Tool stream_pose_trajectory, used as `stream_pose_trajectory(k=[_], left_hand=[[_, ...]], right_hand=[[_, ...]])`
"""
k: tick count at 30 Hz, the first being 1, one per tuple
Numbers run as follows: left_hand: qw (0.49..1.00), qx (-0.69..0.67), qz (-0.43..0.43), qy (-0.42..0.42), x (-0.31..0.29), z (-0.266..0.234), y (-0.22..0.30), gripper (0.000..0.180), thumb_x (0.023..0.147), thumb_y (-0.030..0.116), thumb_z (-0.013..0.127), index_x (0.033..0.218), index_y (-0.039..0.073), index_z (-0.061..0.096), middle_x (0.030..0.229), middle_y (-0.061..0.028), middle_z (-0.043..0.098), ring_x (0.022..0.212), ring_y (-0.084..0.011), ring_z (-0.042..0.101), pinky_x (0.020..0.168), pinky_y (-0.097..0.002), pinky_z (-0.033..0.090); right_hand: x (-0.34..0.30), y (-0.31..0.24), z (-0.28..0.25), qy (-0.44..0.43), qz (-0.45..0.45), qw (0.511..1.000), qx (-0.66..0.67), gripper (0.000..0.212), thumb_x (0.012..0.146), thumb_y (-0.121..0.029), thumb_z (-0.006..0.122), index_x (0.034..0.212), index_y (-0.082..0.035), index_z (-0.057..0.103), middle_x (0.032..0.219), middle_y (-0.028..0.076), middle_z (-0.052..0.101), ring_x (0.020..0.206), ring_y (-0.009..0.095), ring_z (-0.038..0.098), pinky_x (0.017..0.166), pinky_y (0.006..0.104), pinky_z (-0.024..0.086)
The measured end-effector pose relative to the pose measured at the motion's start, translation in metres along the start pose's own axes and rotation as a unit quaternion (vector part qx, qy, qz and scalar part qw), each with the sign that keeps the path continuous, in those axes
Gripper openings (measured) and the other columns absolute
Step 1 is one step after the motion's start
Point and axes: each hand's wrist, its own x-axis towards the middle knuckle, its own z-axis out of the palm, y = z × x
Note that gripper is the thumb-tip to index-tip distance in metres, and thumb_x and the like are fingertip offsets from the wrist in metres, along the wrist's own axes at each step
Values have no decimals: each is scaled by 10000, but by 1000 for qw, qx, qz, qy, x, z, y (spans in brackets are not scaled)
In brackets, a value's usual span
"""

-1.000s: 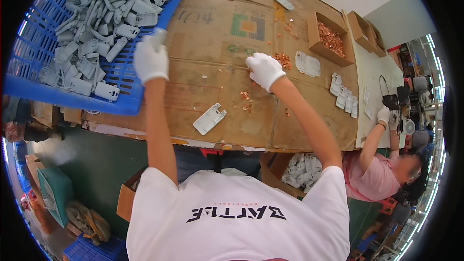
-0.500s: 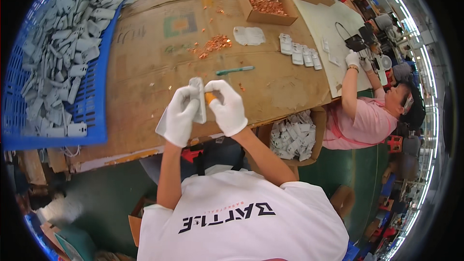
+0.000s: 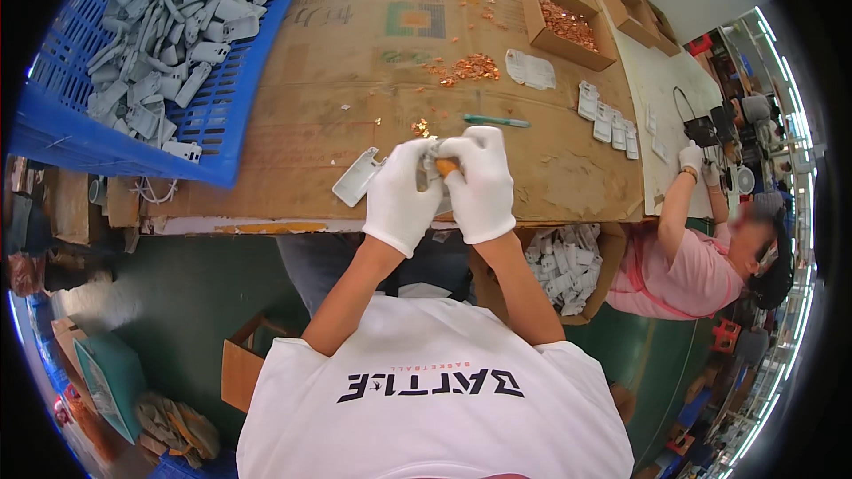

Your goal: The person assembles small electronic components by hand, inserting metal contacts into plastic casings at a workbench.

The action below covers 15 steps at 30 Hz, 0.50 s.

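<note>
Both of my hands wear white gloves and meet near the table's front edge around a pale grey plastic casing [image 3: 434, 166], mostly hidden by the fingers. My left hand [image 3: 399, 197] closes on it from the left. My right hand [image 3: 484, 188] grips it from the other side, an orange cover showing on one fingertip. Just left of my left hand lies another grey plastic shell [image 3: 358, 177], hollow side up. Small copper-coloured pieces [image 3: 422, 128] lie right beyond my fingers, and a green pen [image 3: 497, 121] lies past my right hand.
A blue crate [image 3: 232, 137] heaped with grey casings stands at left. Loose copper pieces [image 3: 475, 69], a carton of them [image 3: 612, 60] and a row of white casings [image 3: 603, 121] sit farther off. A carton of white parts [image 3: 596, 297] stands below the edge; a co-worker [image 3: 688, 253] works at right.
The view has shifted, moving the table up and right in the picture. My hands have come closer together around the casing, and the shell at left is now more exposed.
</note>
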Motion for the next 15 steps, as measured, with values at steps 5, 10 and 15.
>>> stream_pose_trajectory(k=[5, 10, 15], left_hand=[[992, -14, -74, -99, -39, -6, 0, 354, 768, 66, 709, 1109, 33, 622, 967, -138, 676, 860, -272, 689, 748, -334, 546], [953, -1, -169, -251, -93, -16, -11, 227, 815, 83, 670, 1031, 28, 627, 874, -144, 668, 761, -267, 680, 702, -339, 535], [954, -1, -127, -273, -109, -18, -7, 151, 841, 57, 608, 991, 52, 628, 814, -173, 646, 752, -335, 652, 662, -372, 510]], right_hand=[[-35, 7, -16, -151, 214, 957, 122, 164, 835, -33, 622, 997, -16, 643, 979, 174, 682, 881, 296, 681, 789, 354, 532], [-96, 1, -26, -255, 220, 937, 98, 182, 791, -11, 636, 972, -29, 624, 888, 179, 665, 840, 343, 662, 743, 378, 527], [-118, -5, -35, -285, 261, 918, 89, 149, 796, -13, 610, 939, -32, 572, 852, 194, 645, 817, 375, 645, 700, 416, 506]])
